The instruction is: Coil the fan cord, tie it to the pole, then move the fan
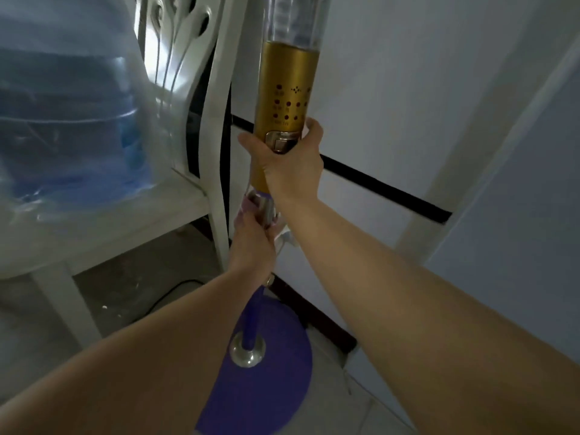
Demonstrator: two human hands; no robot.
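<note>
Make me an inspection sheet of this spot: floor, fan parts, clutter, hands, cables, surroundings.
Surface: floor; fan base on or just above it, cannot tell.
Job's things: gold control column above the pole; chrome collar at the base.
Clutter: bagged water jug on a white chair.
Hands: right hand grips the column; left hand grips the pole below.
Cables: white cord piece beside left hand; black cable on floor.
Surroundings: white wall, black stripe.

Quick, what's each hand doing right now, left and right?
Left hand: gripping the fan pole, just below the gold part.
Right hand: gripping the gold control column at its lower end.
</note>
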